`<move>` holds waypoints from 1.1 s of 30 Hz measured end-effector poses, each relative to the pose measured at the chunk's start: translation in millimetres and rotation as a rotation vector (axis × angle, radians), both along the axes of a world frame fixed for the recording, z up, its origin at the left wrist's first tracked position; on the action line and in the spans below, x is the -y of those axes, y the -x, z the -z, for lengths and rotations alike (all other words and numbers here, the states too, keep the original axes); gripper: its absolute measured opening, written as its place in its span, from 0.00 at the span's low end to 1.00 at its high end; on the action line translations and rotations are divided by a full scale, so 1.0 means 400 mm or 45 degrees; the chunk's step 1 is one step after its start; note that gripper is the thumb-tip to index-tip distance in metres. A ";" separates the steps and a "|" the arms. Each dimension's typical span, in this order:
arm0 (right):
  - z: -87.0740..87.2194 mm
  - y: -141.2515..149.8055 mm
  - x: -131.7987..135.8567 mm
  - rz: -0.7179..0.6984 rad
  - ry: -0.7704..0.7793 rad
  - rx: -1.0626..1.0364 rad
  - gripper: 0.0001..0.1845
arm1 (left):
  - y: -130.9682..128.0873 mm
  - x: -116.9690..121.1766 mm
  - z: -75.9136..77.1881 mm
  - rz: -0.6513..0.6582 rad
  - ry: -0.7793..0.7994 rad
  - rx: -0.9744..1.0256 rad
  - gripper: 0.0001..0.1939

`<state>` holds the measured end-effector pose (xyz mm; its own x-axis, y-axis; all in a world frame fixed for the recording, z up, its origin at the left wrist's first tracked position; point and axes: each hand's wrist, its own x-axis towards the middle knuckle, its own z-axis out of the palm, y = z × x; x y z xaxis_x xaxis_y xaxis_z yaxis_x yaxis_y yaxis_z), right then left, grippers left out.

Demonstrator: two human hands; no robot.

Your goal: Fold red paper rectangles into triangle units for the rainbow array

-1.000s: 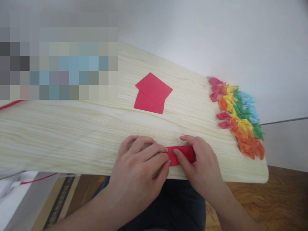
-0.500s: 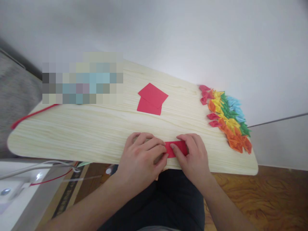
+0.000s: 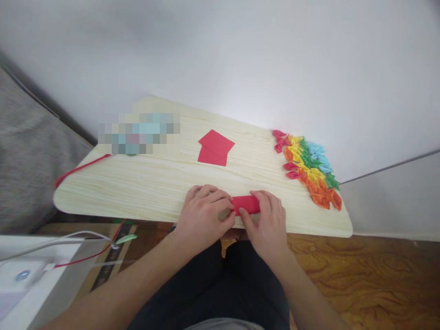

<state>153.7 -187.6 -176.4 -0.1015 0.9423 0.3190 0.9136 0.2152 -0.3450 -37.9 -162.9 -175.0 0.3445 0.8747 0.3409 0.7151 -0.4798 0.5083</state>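
A folded red paper strip [image 3: 245, 204] lies near the front edge of a pale wooden table [image 3: 144, 188]. My left hand [image 3: 204, 217] pinches the strip's left end, fingers curled over it. My right hand [image 3: 266, 224] presses on the right end, with thumb and fingers closed on the paper. Two flat red paper squares [image 3: 215, 146] lie overlapped further back on the table's middle.
A pile of several small folded paper pieces [image 3: 309, 169] in red, orange, yellow, green and blue lines the table's right end. A red cord [image 3: 80, 168] hangs off the left end. White wall behind, wooden floor [image 3: 378, 275] to the right, a white appliance [image 3: 24, 275] lower left.
The view has pulled back and tilted, so the table looks smaller and further off. Both hands stay on the red strip and have closed in on it a little.
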 end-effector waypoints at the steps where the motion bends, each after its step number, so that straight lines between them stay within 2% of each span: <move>1: 0.001 0.006 0.005 0.009 -0.002 -0.016 0.24 | 0.001 0.001 -0.001 0.004 0.000 -0.003 0.05; 6: 0.010 0.021 0.017 0.041 -0.016 -0.055 0.27 | 0.002 0.004 -0.009 0.015 -0.019 -0.008 0.04; 10: 0.021 0.004 0.019 0.067 -0.048 -0.054 0.28 | 0.002 0.004 -0.013 0.013 -0.019 -0.020 0.04; 17: 0.029 -0.049 0.027 0.112 -0.048 -0.077 0.25 | 0.004 0.005 -0.018 0.024 -0.026 -0.020 0.05; 24: 0.049 -0.068 0.030 0.149 -0.170 -0.080 0.22 | 0.005 0.003 -0.008 0.034 0.002 -0.031 0.04; 27: 0.050 -0.050 0.044 0.098 -0.259 -0.089 0.14 | 0.005 0.000 0.006 0.029 0.003 -0.027 0.03; 29: 0.047 -0.033 0.061 0.015 -0.244 -0.081 0.11 | 0.007 -0.001 0.013 0.027 0.006 -0.023 0.03; 33: 0.040 -0.008 0.104 -0.068 -0.121 0.009 0.14 | 0.013 0.001 0.017 0.051 0.009 -0.017 0.05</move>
<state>156.9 -229.2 -192.4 -0.1533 0.9011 0.4056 0.9024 0.2950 -0.3142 -43.0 -163.2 -181.8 0.3838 0.8623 0.3302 0.7019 -0.5048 0.5025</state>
